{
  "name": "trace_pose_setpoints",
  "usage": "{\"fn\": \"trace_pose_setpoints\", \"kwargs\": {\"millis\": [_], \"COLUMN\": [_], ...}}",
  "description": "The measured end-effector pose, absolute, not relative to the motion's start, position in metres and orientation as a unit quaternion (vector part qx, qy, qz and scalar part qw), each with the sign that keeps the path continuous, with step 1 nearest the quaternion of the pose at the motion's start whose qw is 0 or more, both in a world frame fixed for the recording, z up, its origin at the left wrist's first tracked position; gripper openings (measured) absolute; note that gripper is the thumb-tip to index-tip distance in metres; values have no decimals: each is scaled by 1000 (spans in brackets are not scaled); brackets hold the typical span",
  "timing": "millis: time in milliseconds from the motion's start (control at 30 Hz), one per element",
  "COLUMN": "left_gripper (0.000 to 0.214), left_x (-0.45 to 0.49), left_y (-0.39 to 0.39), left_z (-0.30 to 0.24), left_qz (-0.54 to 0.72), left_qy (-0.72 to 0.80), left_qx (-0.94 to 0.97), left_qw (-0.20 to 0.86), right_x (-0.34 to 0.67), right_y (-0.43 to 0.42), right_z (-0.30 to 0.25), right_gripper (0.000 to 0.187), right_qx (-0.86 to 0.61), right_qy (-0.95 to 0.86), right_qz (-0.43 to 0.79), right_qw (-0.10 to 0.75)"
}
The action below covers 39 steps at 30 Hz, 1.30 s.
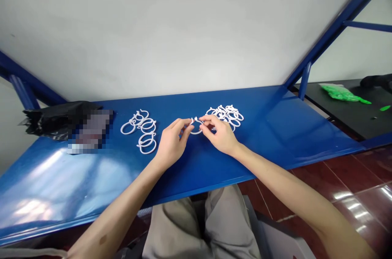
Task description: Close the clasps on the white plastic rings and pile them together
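Left hand and right hand both pinch one white plastic snap ring (fingertips closed at its clasp). Laid-out white rings lie left of it and a heaped ring pile right, so the work seems about midway.

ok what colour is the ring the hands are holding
White, a small plastic ring, shown best in the head view.

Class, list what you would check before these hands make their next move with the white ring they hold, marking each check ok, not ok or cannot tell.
1. Left hand and right hand both pinch the white ring: ok.
2. Ring lifted off the blue table: cannot tell.
3. Ring's clasp closed: too small to see, cannot tell.
4. Left pile and right pile of rings lie apart: ok.
5. Black bag lies away from both hands: ok.
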<state>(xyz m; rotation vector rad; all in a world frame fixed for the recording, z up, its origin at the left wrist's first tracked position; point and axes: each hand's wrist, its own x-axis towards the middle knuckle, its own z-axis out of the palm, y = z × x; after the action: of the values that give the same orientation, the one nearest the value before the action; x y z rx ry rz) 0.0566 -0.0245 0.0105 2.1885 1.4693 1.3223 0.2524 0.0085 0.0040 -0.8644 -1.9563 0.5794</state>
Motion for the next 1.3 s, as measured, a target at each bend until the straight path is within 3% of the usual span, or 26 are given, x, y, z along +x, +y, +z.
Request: {"fn": "trace_pose_setpoints", "kwargs": {"millis": [200,600,733,967,1100,1300], "left_gripper": [15,12,19,38,40,38], "left_x": [58,50,46,4,-16,-15], "left_y": [-28,-26,-17,2,4,5], "left_z": [14,11,11,6,-1,-1], "left_qz": [417,357,335,236,146,151], "left_qy": [521,496,517,676,721,705], "left_qx": [707,756,768,692,669,689], "left_qw": [235,234,174,-99,-104,-74], "right_x": [250,252,252,310,335,330], "right_y": [6,9,16,57,74,75], "right_z": [4,-2,1,14,10,2], "right_gripper": [17,25,24,21,21,17], "right_qx": [-297,-222,-274,-525,-597,-604], "right_qy": [-832,-890,-875,-732,-696,-717], "right_qz": [148,71,28,-41,-47,-44], "right_qw": [445,393,398,432,395,346]}}
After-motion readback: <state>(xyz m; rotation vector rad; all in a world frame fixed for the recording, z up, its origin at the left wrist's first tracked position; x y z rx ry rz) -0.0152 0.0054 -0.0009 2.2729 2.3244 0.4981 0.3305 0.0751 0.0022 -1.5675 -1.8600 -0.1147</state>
